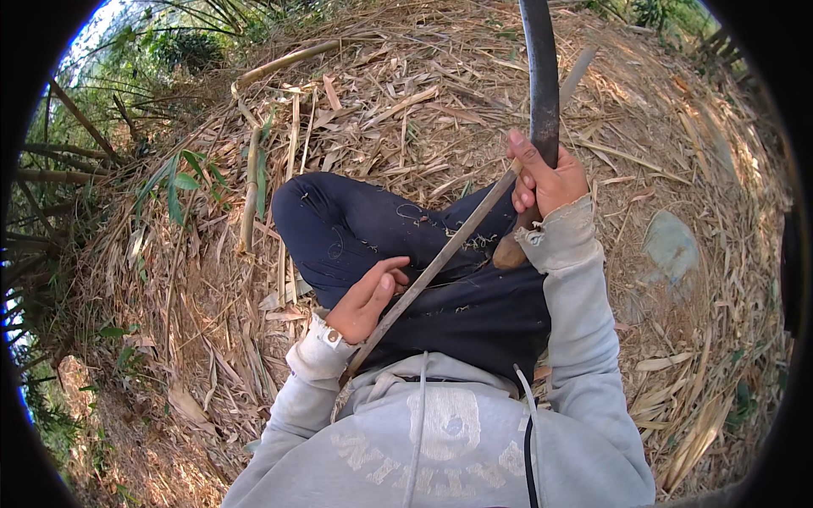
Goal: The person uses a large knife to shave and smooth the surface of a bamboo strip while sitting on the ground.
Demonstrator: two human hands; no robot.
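Note:
My right hand [546,178] is closed around the wooden handle [509,252] of a long machete, whose dark, slightly curved blade [542,72] points away from me past the top edge. A long thin wooden stick [457,241] slants across my lap from near my left wrist up to the right. It passes at my right fingers and behind the blade; whether those fingers also press on it is hard to tell. My left hand [364,296] hovers beside the stick's lower part, fingers loosely stretched and apart, holding nothing that I can see.
I sit with bent legs in dark trousers [364,220] dusted with shavings. Dry leaves and split stalks [406,110] litter the ground. A bent bamboo piece [251,186] lies at the left, a flat grey stone [671,245] at the right. Bamboo stems and green leaves [182,182] stand far left.

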